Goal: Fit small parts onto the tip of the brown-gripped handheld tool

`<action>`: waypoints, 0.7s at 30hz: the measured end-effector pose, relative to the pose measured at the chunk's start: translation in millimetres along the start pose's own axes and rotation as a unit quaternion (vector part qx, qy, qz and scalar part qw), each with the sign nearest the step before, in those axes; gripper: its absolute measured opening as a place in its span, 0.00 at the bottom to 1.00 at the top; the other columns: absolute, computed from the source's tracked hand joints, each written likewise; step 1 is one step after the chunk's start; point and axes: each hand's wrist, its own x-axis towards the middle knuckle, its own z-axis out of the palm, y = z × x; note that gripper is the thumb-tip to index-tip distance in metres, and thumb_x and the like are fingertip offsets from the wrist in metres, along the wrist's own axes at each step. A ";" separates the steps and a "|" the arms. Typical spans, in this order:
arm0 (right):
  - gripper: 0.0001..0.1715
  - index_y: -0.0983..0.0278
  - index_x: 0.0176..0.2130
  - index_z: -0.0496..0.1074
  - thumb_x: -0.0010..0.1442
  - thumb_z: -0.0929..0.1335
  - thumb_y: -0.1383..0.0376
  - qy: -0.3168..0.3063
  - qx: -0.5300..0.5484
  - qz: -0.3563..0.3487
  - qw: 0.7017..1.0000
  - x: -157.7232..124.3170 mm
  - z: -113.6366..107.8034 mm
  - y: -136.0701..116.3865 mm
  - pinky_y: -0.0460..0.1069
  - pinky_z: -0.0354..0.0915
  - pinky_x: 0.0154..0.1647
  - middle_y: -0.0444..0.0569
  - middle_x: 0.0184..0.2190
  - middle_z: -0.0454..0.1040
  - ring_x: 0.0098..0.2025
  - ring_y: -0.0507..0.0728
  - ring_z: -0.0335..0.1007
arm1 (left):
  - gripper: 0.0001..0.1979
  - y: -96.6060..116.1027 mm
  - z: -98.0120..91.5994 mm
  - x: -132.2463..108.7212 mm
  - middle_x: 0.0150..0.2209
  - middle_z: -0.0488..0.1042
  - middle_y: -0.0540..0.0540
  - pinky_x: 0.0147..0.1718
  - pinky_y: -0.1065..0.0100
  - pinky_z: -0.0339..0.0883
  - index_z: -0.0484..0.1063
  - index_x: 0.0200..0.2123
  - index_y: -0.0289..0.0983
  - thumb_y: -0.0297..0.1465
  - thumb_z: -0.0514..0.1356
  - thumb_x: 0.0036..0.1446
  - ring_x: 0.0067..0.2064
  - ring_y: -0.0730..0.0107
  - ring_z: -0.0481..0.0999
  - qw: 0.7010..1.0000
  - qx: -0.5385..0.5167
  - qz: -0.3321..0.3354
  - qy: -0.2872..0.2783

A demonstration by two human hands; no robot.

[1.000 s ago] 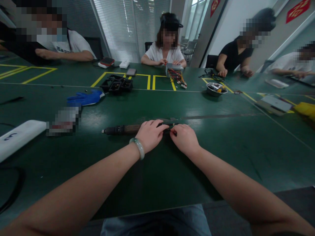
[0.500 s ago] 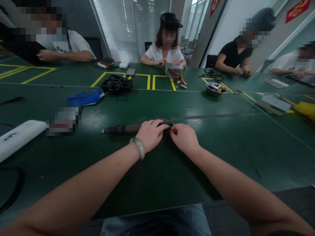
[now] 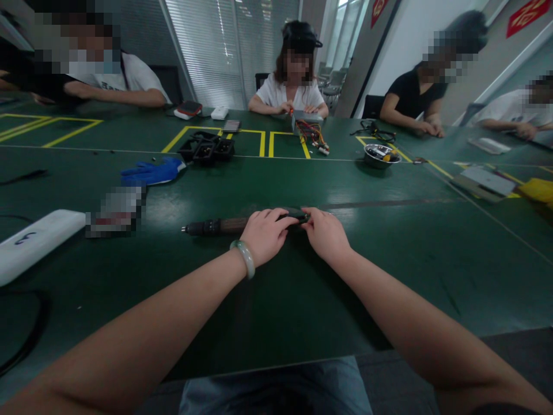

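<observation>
One white, rounded plastic case [image 3: 43, 242] lies at far left on the green table [image 3: 216, 323], with a blue work glove [image 3: 151, 172] beyond it. Right of these, an electric screwdriver [image 3: 233, 226] lies on the table straight in front of me, its long axis running left to right, bit end pointing left. It looks slim and cylindrical: small metallic tip, black ribbed collar, brown middle, black rear. My left hand [image 3: 262, 235], wearing a pale green bangle [image 3: 243, 259] at the wrist, lies over its body with the fingers curled onto it. My right hand [image 3: 327, 235] is nearer the rear end, thumb and fingertips closed on it; the very end is hidden. Farther off, right, sits a metal bowl [image 3: 375, 163] of small parts.
</observation>
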 end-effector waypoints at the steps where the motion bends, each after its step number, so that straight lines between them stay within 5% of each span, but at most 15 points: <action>1: 0.20 0.67 0.54 0.67 0.62 0.65 0.68 -0.004 -0.008 -0.003 1.000 1.0 1.3 0.6 0.52 0.61 0.49 0.52 0.42 0.75 0.45 0.58 0.70 | 0.17 0.1 0.0 0.0 0.54 0.68 0.47 0.51 0.52 0.61 0.69 0.53 0.47 0.30 0.53 0.62 0.53 0.57 0.67 1.000 0.001 0.000 0.001; 14: 0.09 0.64 0.43 0.72 0.63 0.66 0.65 -0.017 -0.025 0.014 0.999 8.1 4.7 1.9 0.52 0.60 0.45 0.50 0.38 0.75 0.42 0.57 0.70 | 0.20 0.2 2.1 -1.3 0.56 0.67 0.47 0.52 0.53 0.60 0.66 0.56 0.48 0.30 0.53 0.61 0.54 0.57 0.67 1.000 0.004 -0.003 0.007; 21: 0.08 0.65 0.42 0.72 0.63 0.66 0.65 -0.027 -0.040 0.010 0.999 7.8 1.4 1.5 0.51 0.61 0.44 0.51 0.38 0.75 0.41 0.58 0.70 | 0.29 8.3 -6.4 -2.3 0.57 0.66 0.45 0.59 0.51 0.54 0.56 0.63 0.45 0.29 0.54 0.59 0.61 0.56 0.61 0.999 -0.009 -0.012 0.043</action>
